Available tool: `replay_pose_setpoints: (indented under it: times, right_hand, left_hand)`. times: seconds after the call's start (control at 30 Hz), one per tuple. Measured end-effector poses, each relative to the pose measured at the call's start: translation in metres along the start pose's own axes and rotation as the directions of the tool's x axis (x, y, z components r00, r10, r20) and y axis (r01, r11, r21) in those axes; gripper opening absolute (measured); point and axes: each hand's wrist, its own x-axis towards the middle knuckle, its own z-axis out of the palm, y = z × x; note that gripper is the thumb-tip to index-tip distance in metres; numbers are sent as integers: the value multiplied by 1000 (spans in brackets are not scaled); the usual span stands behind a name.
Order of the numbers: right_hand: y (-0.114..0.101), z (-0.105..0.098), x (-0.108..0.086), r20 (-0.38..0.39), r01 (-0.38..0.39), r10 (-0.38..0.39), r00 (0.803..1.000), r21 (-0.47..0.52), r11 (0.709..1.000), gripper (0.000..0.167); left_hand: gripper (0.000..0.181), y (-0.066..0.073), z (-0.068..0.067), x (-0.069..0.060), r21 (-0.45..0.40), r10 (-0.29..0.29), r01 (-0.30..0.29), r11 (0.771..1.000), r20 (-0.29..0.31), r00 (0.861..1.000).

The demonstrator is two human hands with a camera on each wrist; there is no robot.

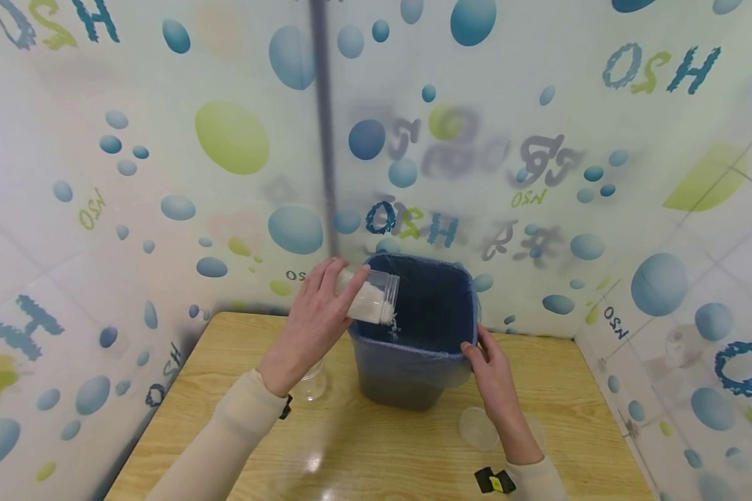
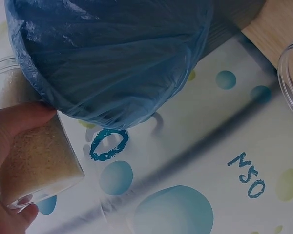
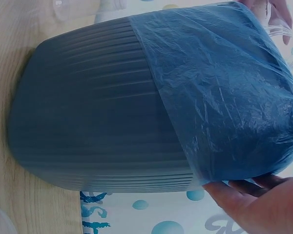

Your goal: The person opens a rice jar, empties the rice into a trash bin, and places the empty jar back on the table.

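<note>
My left hand point(image 1: 313, 316) grips a clear jar point(image 1: 371, 298) of pale loose grains. The jar is tipped well over, its mouth above the near left rim of a dark waste bin point(image 1: 397, 393). Grains point(image 1: 394, 327) are dropping from its mouth into the bin. In the left wrist view, the thumb point(image 2: 27, 119) lies across the jar's side. A blue plastic bag point(image 3: 219, 92) lines the bin and folds down over its outside. My right hand point(image 1: 494, 379) holds the bin's right rim through the bag, thumb on top and fingers outside.
Another clear jar point(image 1: 311, 386) stands left of the bin, partly behind my left wrist. Two clear round lids lie by my right forearm, one in front point(image 1: 478, 428) and one partly hidden point(image 1: 535, 431). A patterned curtain point(image 1: 238, 195) hangs behind the wooden table point(image 1: 351, 459).
</note>
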Motion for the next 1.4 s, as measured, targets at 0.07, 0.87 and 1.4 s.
replay_pose_setpoints:
  times: [0.07, 0.87, 1.4]
  right_hand:
    - [0, 0, 0, -3, 0, 0, 1000, 0, 1000, 57]
    - [0, 0, -1, 2, 5, -5, 1000, 6, 1000, 58]
    - [0, -1, -1, 7, 3, -3, 1000, 4, 1000, 58]
  left_hand:
    - [101, 1, 0, 1, -1, -1, 1, 1000, -4, 1000]
    - [93, 2, 3, 0, -38, 29, -30, 999, -21, 999]
    - [92, 4, 2, 0, -36, 36, -36, 999, -10, 999]
